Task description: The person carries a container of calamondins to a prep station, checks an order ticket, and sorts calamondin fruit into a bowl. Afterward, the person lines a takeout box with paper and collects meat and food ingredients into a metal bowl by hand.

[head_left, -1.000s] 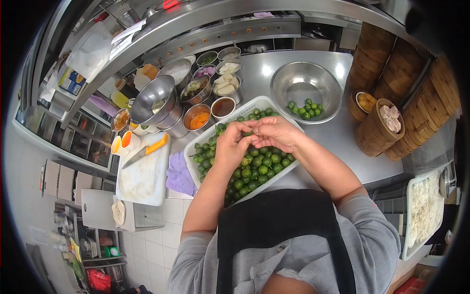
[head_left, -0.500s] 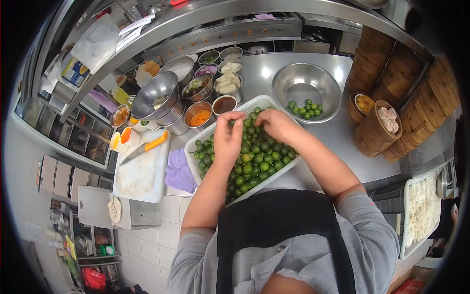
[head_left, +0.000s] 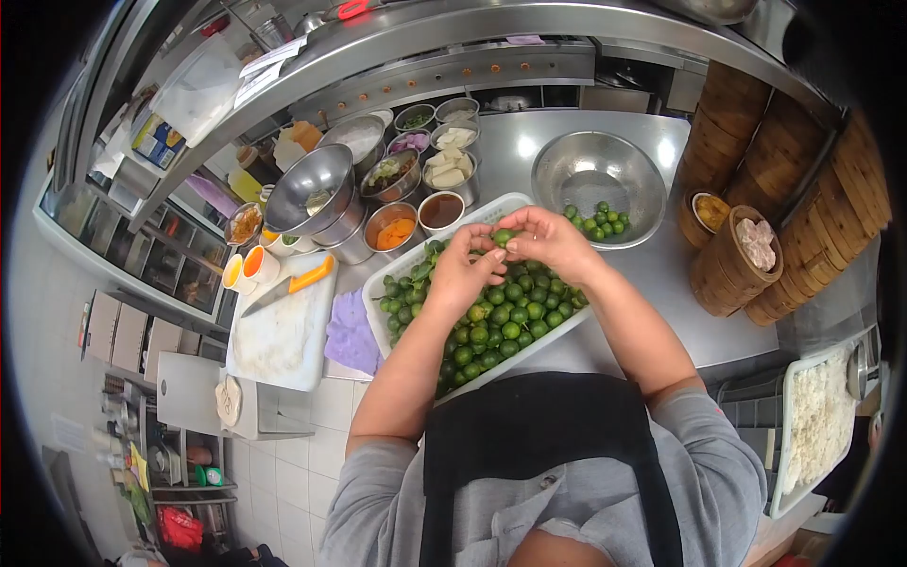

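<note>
A small green lime is pinched in the fingers of my right hand, above a white plastic tray heaped with more limes. Close beside it, my left hand has its fingers curled together, the fingertips almost at the fruit. Whatever those left fingers hold, if anything, is too small to make out. Behind my right hand, a perforated steel colander contains a small cluster of limes at its near side.
Left of the tray are a purple cloth and a white cutting board with a yellow-handled knife. Steel bowls and tubs of ingredients stand behind. Bamboo steamers are stacked at the right. A steel shelf crosses overhead.
My right hand has come up from the heap with a lime and met my left hand. The left hand has lowered slightly and turned toward it. The camera view has shifted a little.
</note>
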A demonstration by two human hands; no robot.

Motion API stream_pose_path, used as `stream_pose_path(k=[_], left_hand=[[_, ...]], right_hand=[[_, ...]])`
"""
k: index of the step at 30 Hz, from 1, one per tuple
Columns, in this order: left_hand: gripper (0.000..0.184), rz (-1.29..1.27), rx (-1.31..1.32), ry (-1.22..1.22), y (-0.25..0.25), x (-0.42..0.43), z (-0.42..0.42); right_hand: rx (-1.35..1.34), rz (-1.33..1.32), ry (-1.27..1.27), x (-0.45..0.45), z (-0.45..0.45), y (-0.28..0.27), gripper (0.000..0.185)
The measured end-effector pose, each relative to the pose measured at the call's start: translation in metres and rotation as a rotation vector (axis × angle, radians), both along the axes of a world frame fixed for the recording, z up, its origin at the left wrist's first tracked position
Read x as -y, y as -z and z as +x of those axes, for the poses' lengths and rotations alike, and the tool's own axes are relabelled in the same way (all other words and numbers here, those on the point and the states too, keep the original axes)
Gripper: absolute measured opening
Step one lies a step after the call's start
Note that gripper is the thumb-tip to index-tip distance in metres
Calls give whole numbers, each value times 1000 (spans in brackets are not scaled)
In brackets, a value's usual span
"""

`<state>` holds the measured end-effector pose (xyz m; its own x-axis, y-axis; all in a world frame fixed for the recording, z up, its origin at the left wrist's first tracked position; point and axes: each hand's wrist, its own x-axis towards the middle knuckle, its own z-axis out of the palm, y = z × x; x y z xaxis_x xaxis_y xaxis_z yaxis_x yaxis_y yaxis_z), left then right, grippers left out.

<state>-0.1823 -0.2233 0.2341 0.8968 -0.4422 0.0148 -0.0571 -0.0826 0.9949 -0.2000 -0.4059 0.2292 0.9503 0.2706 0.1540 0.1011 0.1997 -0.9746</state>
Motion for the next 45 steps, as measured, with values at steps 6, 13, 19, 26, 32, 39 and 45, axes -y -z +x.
stream_pose_path(k=[6,13,19,26,32,39,45], left_hand=[[31,-3,373,-115,8,9,-9],[29,409,734,-221,6,1,-16],[29,443,730,-169,14,-4,-8],[29,393,577,-163,14,-9,-4],[24,-27,305,-305,11,-21,12],[21,-5,266,-172,12,-21,8],[19,60,240,-114,14,-20,5]], right_hand=[[-119,399,-90,-3,-12,8,27],[127,-129,171,-15,-14,19,27],[420,-693,307,-18,-17,10,28],[401,-664,362,-20,0,14,20],[311,-822,309,10,40,14,18],[351,-886,256,-5,37,20,24],[495,-1241,313,-10,31,32,22]])
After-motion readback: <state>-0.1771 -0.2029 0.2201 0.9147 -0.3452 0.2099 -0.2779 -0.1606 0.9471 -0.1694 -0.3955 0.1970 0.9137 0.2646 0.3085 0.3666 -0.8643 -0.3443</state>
